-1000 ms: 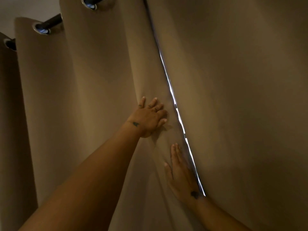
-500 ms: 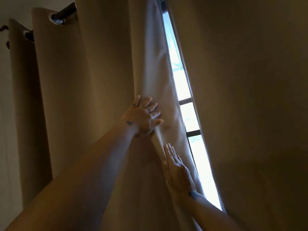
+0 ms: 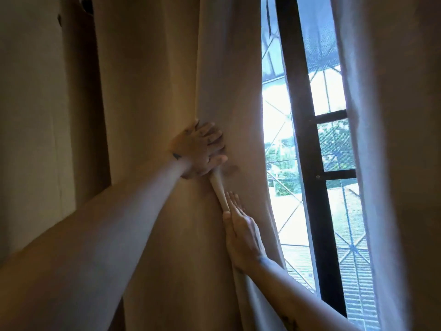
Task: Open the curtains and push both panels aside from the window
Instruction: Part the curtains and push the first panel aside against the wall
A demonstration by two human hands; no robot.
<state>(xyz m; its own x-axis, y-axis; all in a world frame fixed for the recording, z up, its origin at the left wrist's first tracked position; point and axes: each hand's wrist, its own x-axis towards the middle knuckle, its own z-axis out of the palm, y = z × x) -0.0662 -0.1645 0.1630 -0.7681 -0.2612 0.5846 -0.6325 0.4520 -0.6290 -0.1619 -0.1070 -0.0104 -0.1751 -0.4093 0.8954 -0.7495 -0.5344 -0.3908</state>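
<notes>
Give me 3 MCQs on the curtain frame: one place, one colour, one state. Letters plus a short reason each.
1. Where are both hands?
A. On the left curtain panel
B. On the right curtain panel
C. On the window frame

2. What colour is the window frame?
A. White
B. Dark, near black
C. Red

3. What is the state of the curtains?
A. Fully shut
B. Parted, with glass showing between the panels
C. Taken off the rod

Key:
1 A: the left hand and right hand both press on the left curtain panel, away from the right curtain panel.
2 B: the window frame reads dark against the daylight.
3 B: bright glass shows in the gap between the panels.
</notes>
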